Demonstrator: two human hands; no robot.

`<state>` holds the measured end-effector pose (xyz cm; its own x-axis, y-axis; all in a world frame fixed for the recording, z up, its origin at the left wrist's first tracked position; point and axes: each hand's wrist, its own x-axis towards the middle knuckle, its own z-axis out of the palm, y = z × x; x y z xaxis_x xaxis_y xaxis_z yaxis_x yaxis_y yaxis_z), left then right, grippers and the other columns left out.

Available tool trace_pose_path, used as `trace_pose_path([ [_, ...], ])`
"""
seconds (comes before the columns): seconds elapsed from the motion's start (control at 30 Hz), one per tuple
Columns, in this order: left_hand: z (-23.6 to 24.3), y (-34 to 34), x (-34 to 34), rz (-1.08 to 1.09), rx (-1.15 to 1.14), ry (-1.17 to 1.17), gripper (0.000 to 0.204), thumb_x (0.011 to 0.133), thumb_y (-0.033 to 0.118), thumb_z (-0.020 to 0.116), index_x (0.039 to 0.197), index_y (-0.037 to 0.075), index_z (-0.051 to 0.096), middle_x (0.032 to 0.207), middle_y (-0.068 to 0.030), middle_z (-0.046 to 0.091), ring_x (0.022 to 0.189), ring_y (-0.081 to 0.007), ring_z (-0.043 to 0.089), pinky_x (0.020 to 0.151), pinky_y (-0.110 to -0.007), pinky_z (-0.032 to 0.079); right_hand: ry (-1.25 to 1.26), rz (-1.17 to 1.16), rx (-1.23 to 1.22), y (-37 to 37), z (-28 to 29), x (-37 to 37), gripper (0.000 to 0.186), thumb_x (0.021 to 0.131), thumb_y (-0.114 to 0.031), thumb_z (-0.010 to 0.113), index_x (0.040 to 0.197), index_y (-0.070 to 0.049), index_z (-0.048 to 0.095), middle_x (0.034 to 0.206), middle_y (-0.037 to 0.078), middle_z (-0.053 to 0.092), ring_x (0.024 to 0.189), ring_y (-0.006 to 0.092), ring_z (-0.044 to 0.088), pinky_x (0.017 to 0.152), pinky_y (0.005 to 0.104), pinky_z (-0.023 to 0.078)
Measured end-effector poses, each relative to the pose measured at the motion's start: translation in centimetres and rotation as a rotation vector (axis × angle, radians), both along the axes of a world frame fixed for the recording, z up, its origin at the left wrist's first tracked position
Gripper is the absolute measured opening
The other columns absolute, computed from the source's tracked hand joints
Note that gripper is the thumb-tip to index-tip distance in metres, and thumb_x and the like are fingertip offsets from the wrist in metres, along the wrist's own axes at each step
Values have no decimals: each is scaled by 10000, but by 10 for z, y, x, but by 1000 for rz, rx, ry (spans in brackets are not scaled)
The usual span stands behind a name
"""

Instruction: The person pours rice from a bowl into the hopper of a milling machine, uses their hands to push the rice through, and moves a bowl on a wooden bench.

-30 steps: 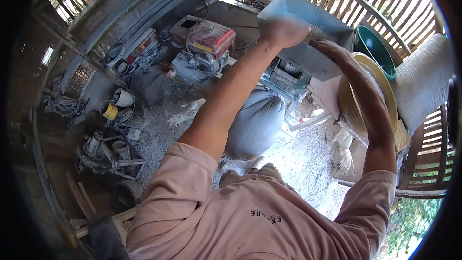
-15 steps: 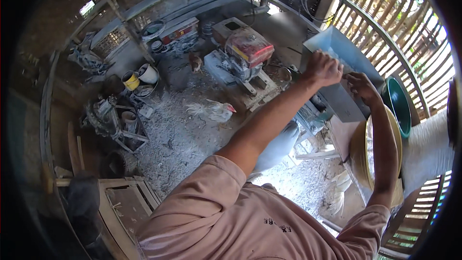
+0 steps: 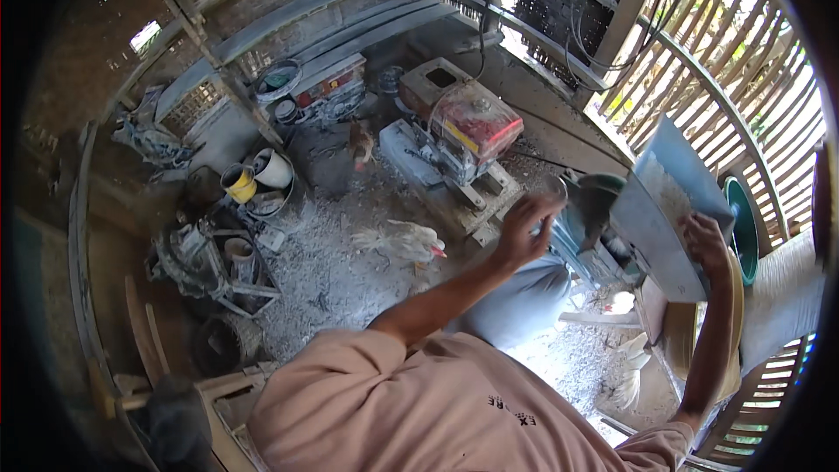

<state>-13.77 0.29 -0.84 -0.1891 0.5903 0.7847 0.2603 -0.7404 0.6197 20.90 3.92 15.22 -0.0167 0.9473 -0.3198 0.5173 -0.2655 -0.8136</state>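
Observation:
A tall grey sheet-metal hopper leans at the right, its open top showing pale material inside. The fingers of my right hand are closed on its near right rim. Left of the hopper, my left hand hangs in the air apart from it. Its fingers are loosely curled, with a gap to the thumb and nothing visible between them. Beyond that hand, a dusty green machine part shows beside the hopper, partly hidden by it.
A dusty red engine stands on a frame ahead. A white chicken walks on the powdery floor; another white bird is lower right. A green basin and a yellow tub flank the hopper. Buckets stand left.
The hopper has shifted right and towards me and tilted, uncovering the green machine part. My left hand has come off the hopper and moved left. The view has shifted slightly.

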Motion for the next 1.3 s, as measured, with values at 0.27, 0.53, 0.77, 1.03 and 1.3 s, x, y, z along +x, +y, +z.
trace_pose_path([
  [0.27,-197,-60,-179,73,-665,382,234,776,63,574,1002,49,633,990,-136,639,957,-313,596,847,-404,473,-101,-321,117,-17,4,0,292,942,-321,528,1040,-60,612,531,-112,332,367,-8,257,318,202,166],
  [0.53,-265,-36,-274,254,-1127,577,316,779,137,607,1090,80,622,1074,-153,632,1000,-330,593,861,-417,479,-533,-178,890,-30,-10,26,245,941,-150,451,1017,0,629,735,21,507,633,85,513,605,245,459],
  [0.77,-293,-75,-312,167,-1637,564,305,781,242,588,1043,91,633,1054,-140,647,999,-345,598,840,-443,482,1078,-133,489,-64,-29,-142,271,987,-213,371,1185,-75,493,793,1,455,571,56,397,466,183,354],
  [1.03,-372,-175,-330,127,-1771,479,340,784,297,600,1051,94,658,1112,-153,625,1035,-327,593,886,-414,473,1418,-490,-913,0,-321,-366,330,947,-354,480,678,-163,469,523,-37,385,420,79,345,353,228,234],
  [1.3,-411,-317,-336,295,-1760,163,300,818,338,557,822,60,671,824,-171,655,800,-343,635,710,-426,494,962,-843,-1025,90,-643,-472,289,947,-304,413,711,-142,454,571,16,454,502,167,459,453,322,364],
])
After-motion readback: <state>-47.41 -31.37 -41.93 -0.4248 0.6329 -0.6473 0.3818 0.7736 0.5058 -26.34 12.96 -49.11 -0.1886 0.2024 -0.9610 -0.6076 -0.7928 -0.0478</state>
